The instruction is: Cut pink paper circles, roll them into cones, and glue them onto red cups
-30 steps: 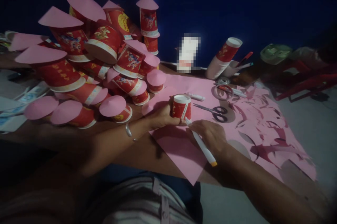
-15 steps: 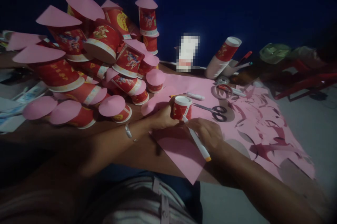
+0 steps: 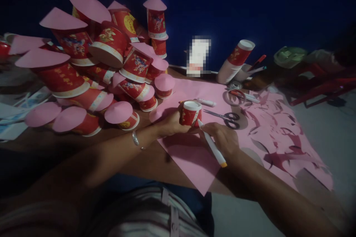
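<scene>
A red printed paper cup (image 3: 191,114), white end uppermost, is gripped at its left side by the left hand (image 3: 175,121), above pink paper sheeting (image 3: 189,155) laid on the brown wooden surface (image 3: 146,161). A white marker with an orange end (image 3: 214,148) is gripped by the right hand (image 3: 224,137), its tip directed at the cup's near right side; contact cannot be confirmed. Dark-handled metal scissors (image 3: 231,123) are noted just right of the cup, and red paper cups with pink paper cones (image 3: 69,59) are piled at left.
</scene>
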A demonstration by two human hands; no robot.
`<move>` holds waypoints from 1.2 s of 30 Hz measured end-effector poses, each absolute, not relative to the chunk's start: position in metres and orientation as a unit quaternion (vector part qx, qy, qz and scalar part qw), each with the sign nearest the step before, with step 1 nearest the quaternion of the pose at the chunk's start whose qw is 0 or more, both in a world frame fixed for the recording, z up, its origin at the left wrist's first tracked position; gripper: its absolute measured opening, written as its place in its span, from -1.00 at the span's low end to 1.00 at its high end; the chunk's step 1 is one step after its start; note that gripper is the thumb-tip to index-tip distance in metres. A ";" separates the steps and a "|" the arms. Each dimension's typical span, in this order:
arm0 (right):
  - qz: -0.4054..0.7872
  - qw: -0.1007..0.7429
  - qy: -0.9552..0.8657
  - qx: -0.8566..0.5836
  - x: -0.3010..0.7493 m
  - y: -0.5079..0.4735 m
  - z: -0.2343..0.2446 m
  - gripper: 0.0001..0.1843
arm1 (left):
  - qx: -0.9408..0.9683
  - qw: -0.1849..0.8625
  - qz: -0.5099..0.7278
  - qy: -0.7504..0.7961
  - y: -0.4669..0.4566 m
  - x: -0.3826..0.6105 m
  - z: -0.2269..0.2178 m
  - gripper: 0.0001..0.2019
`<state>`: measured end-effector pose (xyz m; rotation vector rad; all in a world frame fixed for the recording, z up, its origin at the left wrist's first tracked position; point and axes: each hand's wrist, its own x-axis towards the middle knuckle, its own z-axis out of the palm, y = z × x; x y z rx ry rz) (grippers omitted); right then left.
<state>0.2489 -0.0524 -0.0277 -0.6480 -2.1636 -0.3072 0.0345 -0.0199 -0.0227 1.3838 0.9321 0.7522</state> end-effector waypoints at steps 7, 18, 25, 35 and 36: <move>-0.096 0.426 -0.860 -0.263 0.250 -0.051 -0.027 -0.78 | 0.570 0.646 0.343 0.374 -0.020 0.036 -0.019 -0.43; -0.108 0.424 -0.853 -0.283 0.253 -0.048 -0.033 -0.79 | 0.583 0.651 0.340 0.347 -0.021 0.038 -0.010 -0.62; -0.114 0.447 -0.845 -0.271 0.254 -0.051 -0.028 -0.74 | 0.537 0.687 0.352 0.340 -0.020 0.035 -0.015 -0.43; -0.097 0.452 -0.844 -0.270 0.256 -0.052 -0.030 -0.72 | 0.573 0.656 0.317 0.376 -0.018 0.035 -0.024 -0.35; -0.092 0.449 -0.846 -0.271 0.256 -0.052 -0.030 -0.73 | 0.583 0.645 0.310 0.385 -0.018 0.035 -0.026 -0.37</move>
